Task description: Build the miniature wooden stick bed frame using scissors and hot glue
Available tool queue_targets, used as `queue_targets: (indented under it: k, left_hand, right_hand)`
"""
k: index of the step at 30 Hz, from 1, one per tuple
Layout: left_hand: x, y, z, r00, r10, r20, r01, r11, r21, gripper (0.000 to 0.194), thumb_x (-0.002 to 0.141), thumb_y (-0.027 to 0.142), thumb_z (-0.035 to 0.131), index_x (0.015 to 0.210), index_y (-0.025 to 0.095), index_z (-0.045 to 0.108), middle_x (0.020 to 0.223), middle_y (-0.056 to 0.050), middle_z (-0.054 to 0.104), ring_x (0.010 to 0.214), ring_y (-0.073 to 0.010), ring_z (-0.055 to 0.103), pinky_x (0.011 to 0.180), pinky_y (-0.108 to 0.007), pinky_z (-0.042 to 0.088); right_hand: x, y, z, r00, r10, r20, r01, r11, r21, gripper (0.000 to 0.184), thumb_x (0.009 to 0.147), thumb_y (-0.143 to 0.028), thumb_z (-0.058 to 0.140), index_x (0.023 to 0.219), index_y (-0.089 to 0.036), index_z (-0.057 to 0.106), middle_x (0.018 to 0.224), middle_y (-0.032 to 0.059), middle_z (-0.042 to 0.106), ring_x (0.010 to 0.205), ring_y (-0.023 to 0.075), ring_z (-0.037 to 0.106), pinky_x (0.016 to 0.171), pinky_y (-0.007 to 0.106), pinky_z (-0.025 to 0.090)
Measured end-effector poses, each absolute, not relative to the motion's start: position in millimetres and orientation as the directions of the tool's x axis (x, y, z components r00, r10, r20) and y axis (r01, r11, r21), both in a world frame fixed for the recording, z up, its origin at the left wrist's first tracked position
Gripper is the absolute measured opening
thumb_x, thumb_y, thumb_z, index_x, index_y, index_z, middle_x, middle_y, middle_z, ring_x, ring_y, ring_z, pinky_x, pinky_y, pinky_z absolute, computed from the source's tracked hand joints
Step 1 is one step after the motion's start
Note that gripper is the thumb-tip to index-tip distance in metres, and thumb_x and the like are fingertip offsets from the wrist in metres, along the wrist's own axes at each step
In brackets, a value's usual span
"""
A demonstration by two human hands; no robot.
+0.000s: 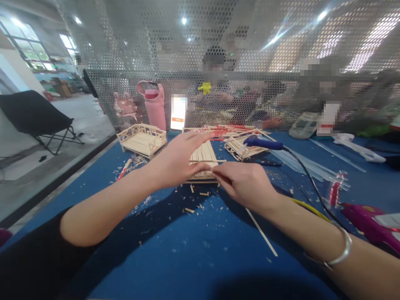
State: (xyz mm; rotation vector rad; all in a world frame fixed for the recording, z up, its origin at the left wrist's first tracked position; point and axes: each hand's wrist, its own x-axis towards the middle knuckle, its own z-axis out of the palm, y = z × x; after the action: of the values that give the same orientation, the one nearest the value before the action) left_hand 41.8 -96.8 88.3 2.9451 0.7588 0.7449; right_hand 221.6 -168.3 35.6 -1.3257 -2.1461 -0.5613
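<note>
A small bed-like frame of thin wooden sticks stands before me on the blue table. My left hand reaches over its left side, fingers stretched out and thumb apart, the thumb tip near the frame's front. My right hand comes in from the right with thumb and forefinger pinched together at the front, close to my left thumb. Whatever sits in that pinch is too small or hidden to name. A thin stick runs crosswise above the slatted top, just behind the fingertips.
Similar stick frames stand left and right, with a blue-handled corded tool on the right one. Clear glue sticks, a purple glue gun, a loose stick, a pink bottle and a lit phone surround them.
</note>
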Motion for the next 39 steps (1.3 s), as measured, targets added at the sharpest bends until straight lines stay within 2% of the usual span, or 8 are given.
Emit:
queue_targets:
  k: [3,13,17,20,24,29,33,39]
  left_hand:
    - [25.6,-124.4,80.6,0.631,0.514,0.582,0.524,-0.835,0.169,0.030,0.090,0.037,0.041,0.107,0.020,0.059,0.100,-0.006,0.066,0.095,-0.0194,0.058,0.085,-0.034,0.044]
    - [28.4,-151.1,46.7,0.839,0.540,0.065,0.498,-0.810,0.309,0.031,0.091,0.030,0.039,0.089,0.019,0.067,0.080,-0.005,0.070,0.074,-0.0193,0.063,0.065,-0.028,0.043]
    - [25.3,-148.1,42.5,0.788,0.615,-0.009,0.478,-0.602,0.639,0.030,0.090,0.031,0.040,0.076,0.017,0.063,0.072,-0.003,0.066,0.065,-0.0130,0.057,0.063,-0.024,0.040]
    - [24.1,-147.5,39.0,0.765,0.633,-0.119,0.319,-0.212,0.924,0.025,0.087,0.033,0.044,0.076,0.016,0.057,0.067,0.000,0.061,0.060,-0.0095,0.051,0.061,-0.022,0.040]
    - [25.2,-147.9,36.6,0.820,0.549,-0.164,0.143,0.080,0.986,0.017,0.082,0.033,0.051,0.079,0.016,0.051,0.064,0.002,0.055,0.056,-0.0080,0.046,0.059,-0.022,0.039]
    - [17.1,-144.0,36.6,0.747,0.664,0.042,0.111,-0.187,0.976,0.033,0.089,0.030,0.033,0.060,0.018,0.042,0.058,0.003,0.045,0.057,-0.0096,0.041,0.060,-0.024,0.036]
    - [8.3,-128.1,35.2,0.460,0.830,0.315,0.102,-0.402,0.910,0.043,0.092,0.033,0.026,0.052,0.019,0.037,0.051,0.003,0.039,0.052,-0.0108,0.039,0.057,-0.026,0.034]
    - [7.3,-105.3,27.4,0.233,0.938,0.258,0.070,-0.281,0.957,0.031,0.089,0.037,0.038,0.064,0.019,0.043,0.054,0.005,0.042,0.048,-0.0091,0.039,0.048,-0.022,0.032]
  right_hand:
    - [220.5,-189.4,36.5,-0.415,0.633,0.653,0.852,0.522,0.035,0.024,0.090,-0.025,0.046,0.081,-0.018,0.067,0.066,0.0008,0.067,0.057,0.0125,0.060,0.052,0.024,0.037]
    - [203.3,-211.6,25.1,-0.468,0.661,0.587,0.798,0.601,-0.040,0.027,0.091,-0.021,0.043,0.076,-0.018,0.065,0.060,0.0009,0.064,0.052,0.0139,0.057,0.050,0.027,0.041]
    - [219.4,-201.8,34.8,-0.458,0.656,0.600,0.820,0.572,0.002,0.023,0.088,-0.033,0.050,0.076,-0.020,0.065,0.061,-0.0001,0.065,0.051,0.0137,0.058,0.049,0.027,0.041]
    - [256.5,-178.8,50.1,-0.155,0.683,0.714,0.948,0.306,-0.087,0.025,0.086,-0.038,0.049,0.080,-0.020,0.065,0.071,0.0027,0.068,0.057,0.0146,0.060,0.055,0.026,0.045]
    - [308.2,-136.9,60.2,0.208,0.821,0.532,0.969,-0.248,0.004,0.042,0.079,-0.020,0.046,0.118,-0.010,0.055,0.118,0.0178,0.060,0.105,0.0312,0.057,0.080,0.040,0.045]
    - [328.4,-106.8,55.2,0.360,0.922,0.142,0.929,-0.368,0.032,0.048,0.073,-0.022,0.052,0.120,-0.017,0.054,0.115,0.0152,0.062,0.101,0.0322,0.059,0.076,0.039,0.045]
    - [326.3,-106.2,57.6,0.369,0.910,0.187,0.927,-0.375,-0.003,0.037,0.072,-0.022,0.053,0.106,-0.013,0.063,0.104,0.0184,0.066,0.094,0.0318,0.061,0.069,0.035,0.043]
    - [325.8,-141.6,73.3,0.446,0.758,0.476,0.895,-0.380,-0.234,0.042,0.077,-0.024,0.040,0.113,-0.009,0.055,0.096,0.0190,0.065,0.083,0.0253,0.061,0.064,0.032,0.041]
